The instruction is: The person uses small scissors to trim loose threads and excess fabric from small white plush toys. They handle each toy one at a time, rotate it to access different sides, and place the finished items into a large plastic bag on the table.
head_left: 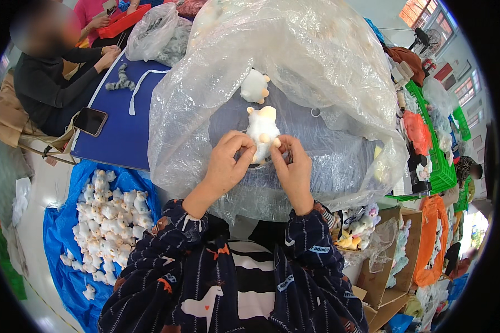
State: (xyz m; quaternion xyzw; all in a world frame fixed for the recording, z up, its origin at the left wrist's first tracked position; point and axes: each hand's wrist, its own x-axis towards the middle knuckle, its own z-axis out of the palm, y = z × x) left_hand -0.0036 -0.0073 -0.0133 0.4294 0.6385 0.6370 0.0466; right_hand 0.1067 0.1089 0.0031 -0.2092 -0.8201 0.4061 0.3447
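A small white plush animal [259,129] with cream muzzle and paws lies on the plastic-covered table in front of me. My left hand [229,159] pinches its left side between thumb and fingers. On the other side, my right hand [290,165] pinches the toy near a cream paw, fingertips closed. Just beyond, a second white plush toy [254,86] rests at the edge of the bunched clear plastic sheet [294,50]. The fingertips hide part of the toy's lower body.
Many similar plush toys [114,225] are heaped on a blue tarp [61,250] at lower left. A phone [90,121] and a grey striped plush piece [121,79] lie on the blue table [116,133]. A co-worker [55,83] sits far left; green crates [441,161] and cardboard boxes [380,277] stand right.
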